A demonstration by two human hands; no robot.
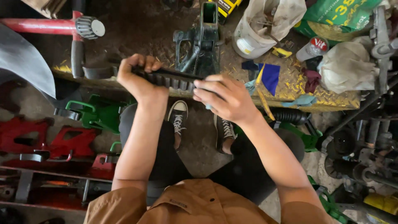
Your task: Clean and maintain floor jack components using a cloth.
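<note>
1. Ribbed black rubber strip (pixel 166 78), long and toothed along one edge, is held level above the front edge of the grimy surface (pixel 137 29), stretched between both hands so its length is steadied at each end; the person sits facing it, sneakers (pixel 178 116) on the floor below.
2. Left hand (pixel 134 74) is curled shut around the strip's left end; right hand (pixel 224 97) is partly closed, fingertips pinching the right end.
3. Beyond it stand a dark green metal tool (pixel 201 45) and a white bucket (pixel 253 35).
</note>
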